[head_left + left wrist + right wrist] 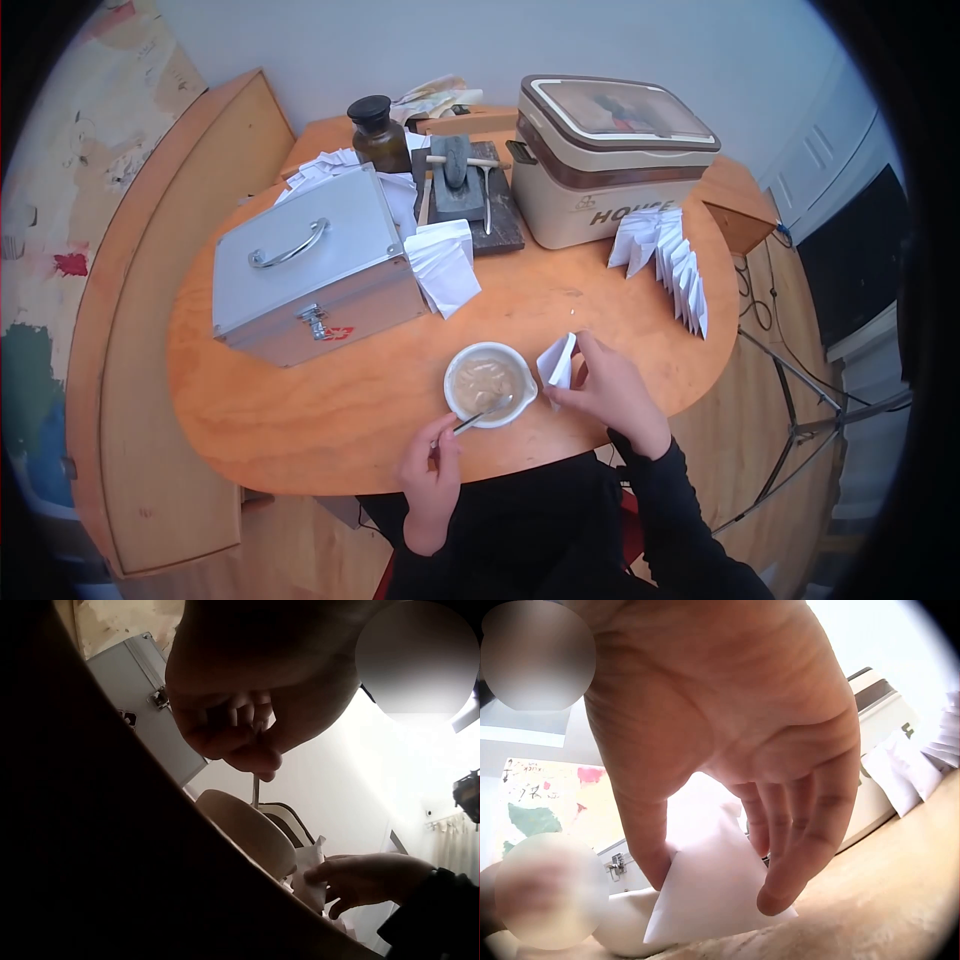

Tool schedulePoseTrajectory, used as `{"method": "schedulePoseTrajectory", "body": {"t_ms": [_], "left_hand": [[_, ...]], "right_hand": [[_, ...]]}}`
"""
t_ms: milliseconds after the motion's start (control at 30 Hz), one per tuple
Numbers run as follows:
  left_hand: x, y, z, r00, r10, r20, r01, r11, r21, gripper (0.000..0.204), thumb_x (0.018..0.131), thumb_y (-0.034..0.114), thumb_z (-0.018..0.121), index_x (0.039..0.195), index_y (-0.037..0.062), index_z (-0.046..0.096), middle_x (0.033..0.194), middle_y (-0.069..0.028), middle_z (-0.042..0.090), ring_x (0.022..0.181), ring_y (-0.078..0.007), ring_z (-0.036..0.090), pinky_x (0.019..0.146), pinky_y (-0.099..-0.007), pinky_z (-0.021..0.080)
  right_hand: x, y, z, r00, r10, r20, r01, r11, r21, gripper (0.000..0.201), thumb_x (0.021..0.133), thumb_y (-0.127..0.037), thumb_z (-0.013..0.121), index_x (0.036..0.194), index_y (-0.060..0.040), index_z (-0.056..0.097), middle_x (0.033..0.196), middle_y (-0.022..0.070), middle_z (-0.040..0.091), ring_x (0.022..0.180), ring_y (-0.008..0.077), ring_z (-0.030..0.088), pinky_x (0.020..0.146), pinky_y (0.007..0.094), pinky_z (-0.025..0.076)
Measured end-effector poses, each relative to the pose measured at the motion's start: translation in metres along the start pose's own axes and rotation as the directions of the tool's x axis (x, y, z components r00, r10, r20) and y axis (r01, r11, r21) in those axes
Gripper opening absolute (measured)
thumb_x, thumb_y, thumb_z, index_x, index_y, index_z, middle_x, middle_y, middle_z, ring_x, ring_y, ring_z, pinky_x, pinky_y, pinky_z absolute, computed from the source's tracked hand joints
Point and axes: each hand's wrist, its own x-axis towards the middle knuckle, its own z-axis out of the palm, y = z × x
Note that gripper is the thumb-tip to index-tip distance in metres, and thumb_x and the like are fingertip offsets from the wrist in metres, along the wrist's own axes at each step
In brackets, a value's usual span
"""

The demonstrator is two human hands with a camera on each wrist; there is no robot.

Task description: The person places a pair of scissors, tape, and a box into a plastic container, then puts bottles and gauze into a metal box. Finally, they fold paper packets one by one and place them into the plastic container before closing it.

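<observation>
A white bowl with a pouring lip, much like a mortar, stands near the table's front edge with a pale brown mixture inside. My left hand grips the handle of a metal spoon, whose tip dips into the mixture. Just right of the bowl, my right hand pinches a folded white paper packet between thumb and fingers. In the right wrist view the packet widens toward its lower edge, close over the tabletop. From the left wrist, the bowl shows side-on below the left hand.
A silver metal case stands at the left, with folded papers beside it. Behind are a dark lidded jar and a grey stone block on a dark board. A beige lidded box and several paper packets occupy the right.
</observation>
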Motion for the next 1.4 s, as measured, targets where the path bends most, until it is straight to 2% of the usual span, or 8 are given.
{"method": "schedulePoseTrajectory", "body": {"t_ms": [33, 133, 233, 333, 633, 833, 933, 1400], "left_hand": [[0.0, 0.001, 0.001, 1.0, -0.015, 0.005, 0.015, 0.999, 0.035, 0.015, 0.091, 0.001, 0.06, 0.103, 0.0005, 0.068, 0.075, -0.0057, 0.065, 0.059, -0.0084, 0.056, 0.052, -0.0223, 0.043], [0.005, 0.002, 0.007, 0.996, 0.092, -0.014, -0.09, 0.991, 0.095, 0.015, 0.09, 0.002, 0.061, 0.103, 0.0013, 0.068, 0.074, -0.0062, 0.064, 0.056, -0.0084, 0.051, 0.051, -0.0233, 0.042], [0.007, 0.0, 0.011, 0.994, 0.11, -0.016, -0.109, 0.991, 0.081, 0.014, 0.091, 0.004, 0.061, 0.103, 0.0013, 0.067, 0.071, -0.0065, 0.062, 0.055, -0.0082, 0.051, 0.051, -0.0235, 0.041], [0.007, 0.001, 0.008, 0.995, 0.081, 0.066, -0.089, 0.987, 0.133, 0.016, 0.093, 0.002, 0.057, 0.107, -0.0015, 0.065, 0.078, -0.0076, 0.067, 0.064, -0.0092, 0.062, 0.055, -0.0223, 0.047], [0.007, 0.004, 0.01, 0.998, -0.011, 0.059, 0.006, 0.995, 0.095, 0.017, 0.093, 0.004, 0.058, 0.107, -0.0006, 0.065, 0.069, -0.0052, 0.061, 0.057, -0.0075, 0.053, 0.053, -0.0228, 0.043], [0.007, 0.004, 0.011, 0.998, -0.049, 0.04, 0.051, 0.998, -0.041, 0.023, 0.095, 0.005, 0.054, 0.117, -0.0016, 0.06, 0.072, -0.0058, 0.063, 0.057, -0.0069, 0.055, 0.052, -0.0218, 0.044], [0.006, 0.016, 0.006, 0.98, -0.194, 0.034, 0.197, 0.971, -0.133, 0.023, 0.096, 0.006, 0.053, 0.117, -0.0005, 0.06, 0.071, -0.0042, 0.062, 0.052, -0.005, 0.05, 0.048, -0.02, 0.04], [-0.003, 0.025, 0.012, 0.991, -0.133, 0.008, 0.13, 0.953, -0.275, 0.022, 0.097, 0.006, 0.053, 0.117, -0.0008, 0.057, 0.072, -0.0059, 0.063, 0.055, -0.0067, 0.054, 0.048, -0.0195, 0.041]], "right_hand": [[-0.004, 0.002, 0.001, 0.999, 0.032, 0.017, -0.033, 0.999, 0.03, 0.05, 0.071, -0.034, 0.077, 0.1, -0.0029, 0.051, 0.084, 0.0157, 0.064, 0.076, 0.0324, 0.064, 0.066, 0.0396, 0.05], [-0.011, 0.008, 0.004, 0.995, 0.098, -0.007, -0.096, 0.986, 0.139, 0.052, 0.07, -0.027, 0.08, 0.104, -0.0002, 0.052, 0.082, 0.0126, 0.064, 0.067, 0.0204, 0.065, 0.061, 0.0314, 0.05], [-0.011, 0.011, 0.007, 0.99, 0.14, -0.028, -0.132, 0.972, 0.192, 0.053, 0.07, -0.024, 0.08, 0.107, 0.0004, 0.052, 0.084, 0.0122, 0.065, 0.067, 0.0192, 0.065, 0.06, 0.031, 0.05], [-0.011, 0.01, 0.007, 0.992, 0.127, -0.011, -0.123, 0.975, 0.183, 0.053, 0.069, -0.022, 0.081, 0.108, 0.0003, 0.052, 0.083, 0.0122, 0.064, 0.067, 0.0189, 0.064, 0.06, 0.0306, 0.05], [-0.015, 0.01, 0.012, 0.995, 0.096, -0.018, -0.09, 0.969, 0.231, 0.058, 0.069, -0.022, 0.082, 0.114, -0.0018, 0.052, 0.084, 0.0121, 0.064, 0.071, 0.0212, 0.063, 0.065, 0.0319, 0.05], [-0.015, 0.011, 0.014, 0.996, 0.072, -0.047, -0.06, 0.971, 0.23, 0.057, 0.069, -0.022, 0.082, 0.114, -0.0027, 0.053, 0.084, 0.0123, 0.064, 0.072, 0.0218, 0.063, 0.066, 0.0326, 0.05], [-0.015, 0.01, 0.014, 0.995, 0.091, -0.032, -0.081, 0.968, 0.239, 0.057, 0.069, -0.021, 0.081, 0.114, -0.003, 0.053, 0.084, 0.0117, 0.063, 0.071, 0.0219, 0.063, 0.066, 0.033, 0.05], [-0.019, -0.001, 0.009, 0.996, -0.054, 0.066, 0.031, 0.952, 0.305, 0.052, 0.072, -0.015, 0.075, 0.116, -0.0026, 0.051, 0.09, 0.0129, 0.061, 0.077, 0.0251, 0.065, 0.069, 0.0349, 0.052]]}}
